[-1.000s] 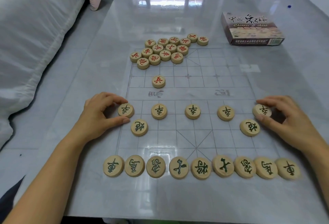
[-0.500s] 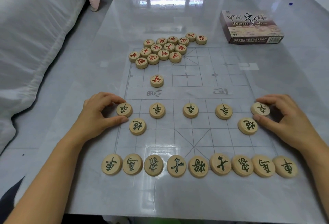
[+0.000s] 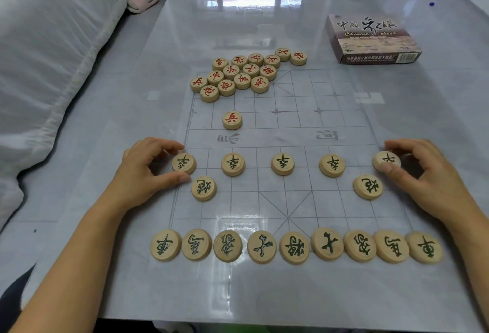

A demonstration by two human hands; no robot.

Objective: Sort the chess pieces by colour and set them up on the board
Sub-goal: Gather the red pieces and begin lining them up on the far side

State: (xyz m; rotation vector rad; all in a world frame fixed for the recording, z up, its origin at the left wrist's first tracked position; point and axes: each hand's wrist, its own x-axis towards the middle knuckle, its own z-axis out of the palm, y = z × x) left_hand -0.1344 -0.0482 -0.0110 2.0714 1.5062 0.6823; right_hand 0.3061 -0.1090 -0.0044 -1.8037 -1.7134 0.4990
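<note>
At either end of the soldier row, left hand (image 3: pixel 143 171) and right hand (image 3: pixel 423 173) each pinched an end soldier: left soldier (image 3: pixel 184 163), right soldier (image 3: pixel 386 160); both needed centring on their board (image 3: pixel 291 200) line crossings before release.

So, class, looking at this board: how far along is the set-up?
Done: colours are sorted, with the dark-lettered back row and both cannons placed. In hand: the left hand and right hand pinch the two outer soldiers. Left: the red pile waits at the far corner; only one red soldier stands apart.
</note>
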